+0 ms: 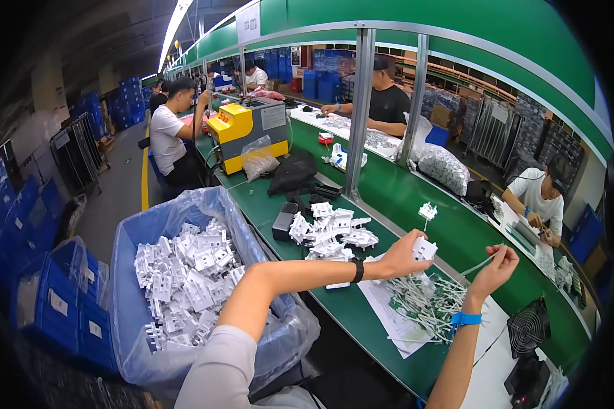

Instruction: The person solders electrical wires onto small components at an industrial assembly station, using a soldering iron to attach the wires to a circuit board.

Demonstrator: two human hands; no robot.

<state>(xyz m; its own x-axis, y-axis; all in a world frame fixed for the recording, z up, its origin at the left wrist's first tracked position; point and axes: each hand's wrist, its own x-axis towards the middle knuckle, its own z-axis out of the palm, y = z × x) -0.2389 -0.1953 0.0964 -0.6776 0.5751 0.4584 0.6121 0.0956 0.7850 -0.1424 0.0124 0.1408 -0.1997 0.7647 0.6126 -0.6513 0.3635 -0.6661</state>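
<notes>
My left hand (401, 258) is closed around a white plastic housing (425, 250) above the bench. A thin white cable (476, 266) is pinched between the fingertips of my right hand (496, 272), off to the right. Under both hands lies a tangled pile of white cables (423, 300) with small green parts among them, partly on a printed paper sheet (378, 300). Left of my left hand, more white plastic housings (331, 228) are heaped on the green bench. Just beyond the held housing, a small white piece (427, 211) stands on a thin stem.
A blue bin (126, 273) lined with clear plastic, full of white housings, stands at my left. Further along the bench are a black bag (292, 172) and a yellow-grey machine (247, 133). A metal post (359, 116) rises ahead. A small fan (529, 326) sits at right. Several people work nearby.
</notes>
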